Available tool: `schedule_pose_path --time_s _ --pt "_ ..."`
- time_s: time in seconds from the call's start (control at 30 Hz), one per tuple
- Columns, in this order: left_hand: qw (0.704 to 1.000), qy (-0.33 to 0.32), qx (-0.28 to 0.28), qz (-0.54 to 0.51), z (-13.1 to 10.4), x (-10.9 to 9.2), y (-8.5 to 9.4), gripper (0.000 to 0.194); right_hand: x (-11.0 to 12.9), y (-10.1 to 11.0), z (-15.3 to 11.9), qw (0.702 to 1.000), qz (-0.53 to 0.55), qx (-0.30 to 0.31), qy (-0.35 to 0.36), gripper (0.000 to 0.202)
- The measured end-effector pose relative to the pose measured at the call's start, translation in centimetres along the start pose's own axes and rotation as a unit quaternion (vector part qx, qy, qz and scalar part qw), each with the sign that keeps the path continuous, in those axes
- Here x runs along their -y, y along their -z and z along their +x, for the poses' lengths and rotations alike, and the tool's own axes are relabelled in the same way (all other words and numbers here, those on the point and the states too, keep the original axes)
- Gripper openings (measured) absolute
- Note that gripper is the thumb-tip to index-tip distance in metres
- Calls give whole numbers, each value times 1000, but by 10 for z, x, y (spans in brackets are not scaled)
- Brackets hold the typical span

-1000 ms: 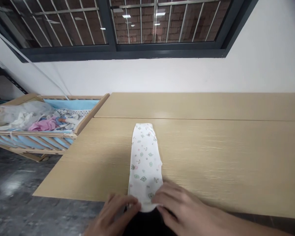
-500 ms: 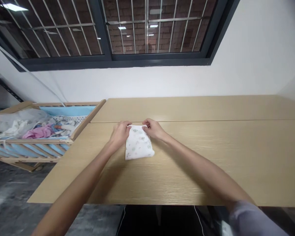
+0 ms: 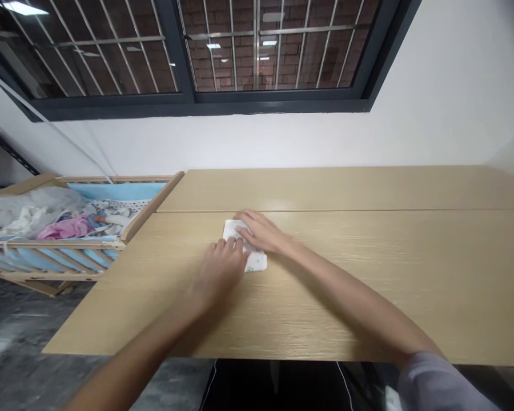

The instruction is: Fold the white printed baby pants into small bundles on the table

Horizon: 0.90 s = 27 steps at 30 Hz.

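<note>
A small white printed cloth (image 3: 257,262) lies folded on the pale wooden table (image 3: 368,274). My left hand (image 3: 225,262) rests over its lower left part, blurred, with the fingers bent and their tips on the fabric. Across the upper right of the cloth lies my right hand (image 3: 257,229), its thumb and fingers apart and touching the cloth. Both hands cover much of the fabric between them.
To the left stands a wooden crib (image 3: 143,217) with blue lining, holding a pink cloth (image 3: 66,227), other fabrics and a translucent plastic bag (image 3: 47,201). A barred window (image 3: 274,103) is above the table. White cables hang below the front edge.
My left hand has moved down and right from the cloth's upper left corner onto its lower part. My right hand has shifted left over the cloth, which now shows less of its surface.
</note>
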State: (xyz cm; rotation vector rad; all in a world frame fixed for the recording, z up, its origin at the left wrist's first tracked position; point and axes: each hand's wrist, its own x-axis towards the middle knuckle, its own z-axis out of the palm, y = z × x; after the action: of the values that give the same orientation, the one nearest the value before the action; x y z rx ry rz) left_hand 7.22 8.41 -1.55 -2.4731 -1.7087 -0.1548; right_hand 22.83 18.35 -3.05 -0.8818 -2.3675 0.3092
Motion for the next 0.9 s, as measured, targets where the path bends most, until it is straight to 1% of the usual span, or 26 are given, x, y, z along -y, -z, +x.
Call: schedule_pose_path --time_s 0.07,0.13,0.2,0.27,0.33,0.43,0.53,0.63,0.7,0.8,0.9 --pt "998 -28 38 34 -28 -17 -1 41 22 -2 -7 993 22 90 72 45" --pt "996 -35 70 43 -47 -27 -7 38 38 -11 -14 978 49 168 115 51" --pt "995 -32 87 31 -56 -32 -15 36 42 -24 -20 962 72 224 141 54" --pt "996 -28 85 23 -58 -32 -23 34 37 -39 -23 952 88 254 146 56" --pt "997 -15 63 30 -58 -30 -31 35 25 -51 -23 951 84 266 133 58" --pt "998 3 25 50 -58 -27 -42 46 1 -60 -15 958 41 259 111 63" --pt "997 19 22 65 -60 -25 -48 54 -24 -60 0 967 -1 239 88 66" --pt "997 19 30 69 -61 -24 -48 52 -48 -54 17 971 -31 229 61 65" --pt "997 15 36 70 -61 -25 -45 51 -61 -51 26 971 -46 227 56 65" --pt "996 13 54 69 -58 -26 -40 52 -68 -50 34 969 -74 228 58 64" --pt "996 7 71 51 -53 -23 -32 50 -61 -44 32 971 -83 212 65 65"
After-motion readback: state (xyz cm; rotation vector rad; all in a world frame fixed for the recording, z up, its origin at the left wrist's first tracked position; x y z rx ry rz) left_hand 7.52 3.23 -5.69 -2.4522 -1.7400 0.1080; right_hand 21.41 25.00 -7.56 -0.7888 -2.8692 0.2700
